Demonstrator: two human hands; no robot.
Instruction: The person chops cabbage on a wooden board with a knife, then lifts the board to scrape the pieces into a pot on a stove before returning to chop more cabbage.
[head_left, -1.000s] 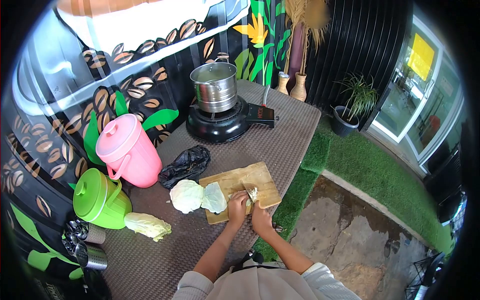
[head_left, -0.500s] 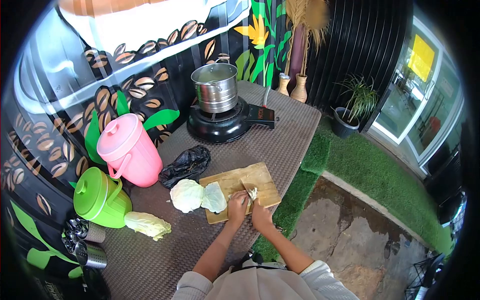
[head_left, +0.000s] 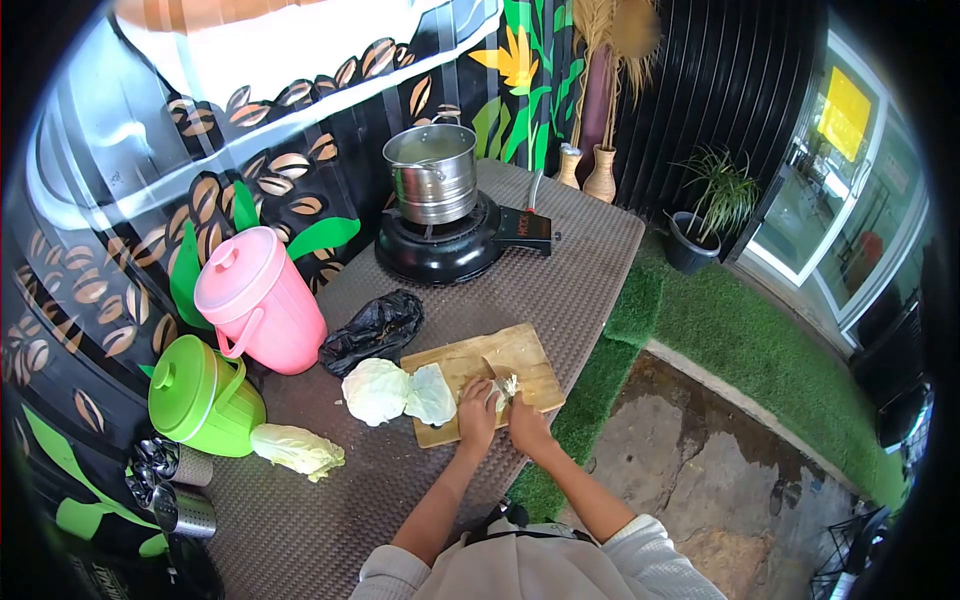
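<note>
A wooden cutting board (head_left: pixel 540 372) lies near the table's right edge. On it, my right hand (head_left: pixel 527 426) is closed round the handle of a knife (head_left: pixel 494 372), most of which is hidden by my hands. My left hand (head_left: pixel 476 412) is beside the blade, its curled fingers pressing on a piece of cabbage that is largely covered. Pale cut shreds of cabbage (head_left: pixel 511 384) lie against the blade. Left of my left hand, a loose cabbage leaf (head_left: pixel 431 395) overlaps the board's edge, next to a round cabbage (head_left: pixel 375 391) on the table.
A steel pot (head_left: pixel 432 180) stands on a black gas stove (head_left: pixel 430 252) at the back. A black plastic bag (head_left: pixel 372 330), pink jug (head_left: pixel 262 300), green jug (head_left: pixel 205 400) and napa cabbage (head_left: pixel 297 450) are to the left. Cutlery holders (head_left: pixel 183 510) stand at the front left.
My left fingers have shifted slightly and spread a little over the cabbage piece. The knife and right hand have moved only a little; the other things stay put.
</note>
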